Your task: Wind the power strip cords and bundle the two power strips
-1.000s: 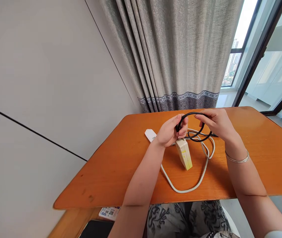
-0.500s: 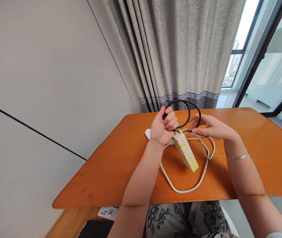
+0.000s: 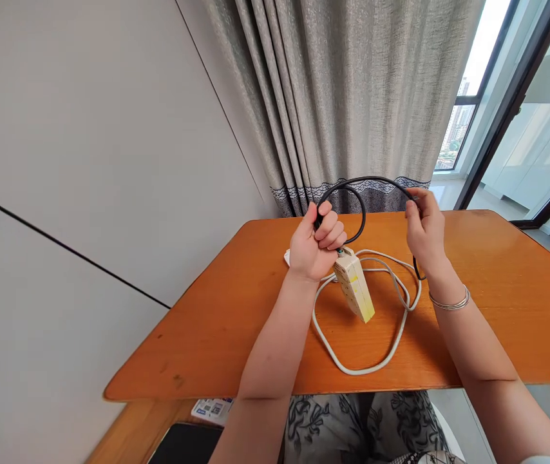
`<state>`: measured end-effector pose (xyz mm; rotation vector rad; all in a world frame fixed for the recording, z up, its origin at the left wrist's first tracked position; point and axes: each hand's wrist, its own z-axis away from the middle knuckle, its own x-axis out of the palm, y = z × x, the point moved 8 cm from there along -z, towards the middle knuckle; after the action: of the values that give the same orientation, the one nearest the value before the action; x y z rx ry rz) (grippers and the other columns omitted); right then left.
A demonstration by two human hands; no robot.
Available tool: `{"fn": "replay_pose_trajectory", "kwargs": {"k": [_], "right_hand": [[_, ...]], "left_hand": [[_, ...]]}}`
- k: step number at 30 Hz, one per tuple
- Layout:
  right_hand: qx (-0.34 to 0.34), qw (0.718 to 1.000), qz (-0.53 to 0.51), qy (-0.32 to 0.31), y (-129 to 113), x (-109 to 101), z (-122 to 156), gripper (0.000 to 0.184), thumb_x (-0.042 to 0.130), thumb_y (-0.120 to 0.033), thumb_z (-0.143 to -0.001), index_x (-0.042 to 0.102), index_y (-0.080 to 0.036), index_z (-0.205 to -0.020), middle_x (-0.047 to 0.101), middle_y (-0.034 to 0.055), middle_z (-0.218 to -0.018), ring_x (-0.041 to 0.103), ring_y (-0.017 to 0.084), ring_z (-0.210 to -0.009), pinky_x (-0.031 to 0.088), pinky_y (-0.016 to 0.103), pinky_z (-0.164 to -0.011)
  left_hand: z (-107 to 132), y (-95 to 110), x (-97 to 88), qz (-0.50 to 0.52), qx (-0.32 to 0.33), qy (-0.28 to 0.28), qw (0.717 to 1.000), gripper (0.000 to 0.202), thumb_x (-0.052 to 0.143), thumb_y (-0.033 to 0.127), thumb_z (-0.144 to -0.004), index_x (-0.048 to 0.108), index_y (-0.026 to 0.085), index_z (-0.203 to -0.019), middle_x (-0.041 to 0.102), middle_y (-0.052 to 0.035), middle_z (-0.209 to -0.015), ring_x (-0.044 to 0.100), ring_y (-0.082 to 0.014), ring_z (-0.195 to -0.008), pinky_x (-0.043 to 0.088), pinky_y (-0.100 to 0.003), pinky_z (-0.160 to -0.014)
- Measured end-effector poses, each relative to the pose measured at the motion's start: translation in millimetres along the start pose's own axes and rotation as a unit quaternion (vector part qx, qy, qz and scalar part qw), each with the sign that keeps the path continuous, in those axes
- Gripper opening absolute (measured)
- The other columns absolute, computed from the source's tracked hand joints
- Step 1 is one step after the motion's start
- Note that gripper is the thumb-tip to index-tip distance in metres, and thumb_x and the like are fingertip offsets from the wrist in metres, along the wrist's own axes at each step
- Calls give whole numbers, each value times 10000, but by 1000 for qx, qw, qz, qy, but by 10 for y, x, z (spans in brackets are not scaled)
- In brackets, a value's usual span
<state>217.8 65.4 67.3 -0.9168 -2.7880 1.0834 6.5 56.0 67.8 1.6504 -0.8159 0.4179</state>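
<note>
A black cable (image 3: 376, 178) arcs above the far part of the table, coiled in a loop near my left hand (image 3: 314, 248). That hand is closed round the gathered cable. Below its fingers hangs a tilted, yellowed white block like a power strip (image 3: 359, 291), joined at its top end to something mostly hidden by the hand. My right hand (image 3: 424, 232) pinches the black cable farther along, and its loose end dangles under the wrist. A white cord (image 3: 352, 372) lies in wide loops on the table beneath the block.
The orange wooden table (image 3: 217, 335) has a rounded left corner beside a pale wall panel. A grey curtain (image 3: 362, 96) hangs behind it, with a window at the right. A white object (image 3: 286, 257) shows partly behind my left hand. A black item (image 3: 185, 444) lies below the table edge.
My right hand has moved up and away to the right, gripping the black cable and stretching its arc wider. My left hand has shifted slightly, and the block hangs a little more steeply.
</note>
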Motion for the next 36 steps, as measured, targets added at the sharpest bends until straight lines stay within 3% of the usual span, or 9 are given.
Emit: {"fn": "replay_pose_trajectory", "kwargs": {"k": [3, 6, 10, 14, 18, 21, 25, 30, 36], "right_hand": [[-34, 991, 90, -98, -198, 143, 80, 295, 457, -320, -977, 610, -216, -1207, 691, 97, -974, 652, 247, -889, 519, 391, -838], [-40, 965, 166, -198, -324, 296, 195, 365, 498, -254, -944, 614, -179, -1281, 710, 119, -993, 661, 265, -877, 514, 388, -815], [-29, 929, 241, -281, -394, 407, 332, 444, 463, -218, -968, 561, -172, -1399, 708, 141, -1080, 673, 283, -918, 507, 380, -799], [-34, 911, 217, -349, -451, 531, 474, 467, 481, -183, -960, 514, -157, -1425, 688, 153, -1185, 669, 287, -1013, 506, 381, -837], [-38, 922, 133, -361, -489, 629, 565, 377, 508, -191, -945, 535, -135, -1317, 679, 163, -1166, 667, 266, -959, 518, 399, -823], [-34, 934, 55, -352, -498, 688, 599, 340, 488, -190, -947, 516, -131, -1281, 683, 149, -1076, 663, 247, -905, 521, 394, -792], [14, 947, -63, -314, -469, 714, 589, 525, 487, -208, -954, 343, -144, -1455, 667, 80, -964, 653, 186, -754, 510, 332, -686], [80, 939, -180, -283, -385, 748, 599, 866, 547, -249, -948, -20, -186, -1599, 621, -10, -834, 566, 122, -561, 475, 282, -562], [124, 898, -274, -322, -397, 851, 675, 1034, 611, -283, -916, -179, -290, -1583, 670, 39, -1005, 559, 92, -535, 479, 247, -492]], "left_hand": [[10, 45, 28, -12, 30, -4, 999, 420, 388, 445, -1055, 380, 213, -706, 226, 77, -466, 193, -76, -374, 271, -183, -385], [-10, 76, 16, -41, 59, -7, 997, 448, 436, 502, -1027, 361, 215, -692, 299, 72, -453, 231, -75, -375, 271, -194, -389], [-68, 51, -49, -91, 95, -3, 991, 475, 489, 544, -995, 372, 212, -676, 465, 53, -464, 327, -72, -380, 302, -202, -401], [-107, -25, -91, -139, 133, -16, 981, 486, 514, 588, -966, 423, 211, -673, 623, 22, -541, 467, -88, -410, 402, -218, -450], [-84, -99, -47, -212, 187, -67, 957, 506, 538, 668, -912, 537, 206, -707, 735, -37, -690, 684, -167, -631, 541, -284, -619], [-12, -125, 33, -291, 241, -125, 918, 513, 500, 670, -930, 646, 195, -802, 781, -81, -845, 741, -215, -822, 575, -345, -764], [104, -98, 118, -390, 325, -163, 846, 495, 369, 551, -1026, 707, 190, -995, 783, -105, -1043, 735, -218, -962, 552, -375, -899], [180, -87, 208, -487, 397, -179, 757, 485, 309, 478, -1056, 671, 181, -1182, 755, -124, -1140, 723, -208, -985, 543, -348, -855], [205, -63, 226, -599, 433, -166, 653, 526, 264, 471, -1056, 661, 169, -1224, 761, -116, -1040, 721, -210, -922, 532, -354, -838]]}}
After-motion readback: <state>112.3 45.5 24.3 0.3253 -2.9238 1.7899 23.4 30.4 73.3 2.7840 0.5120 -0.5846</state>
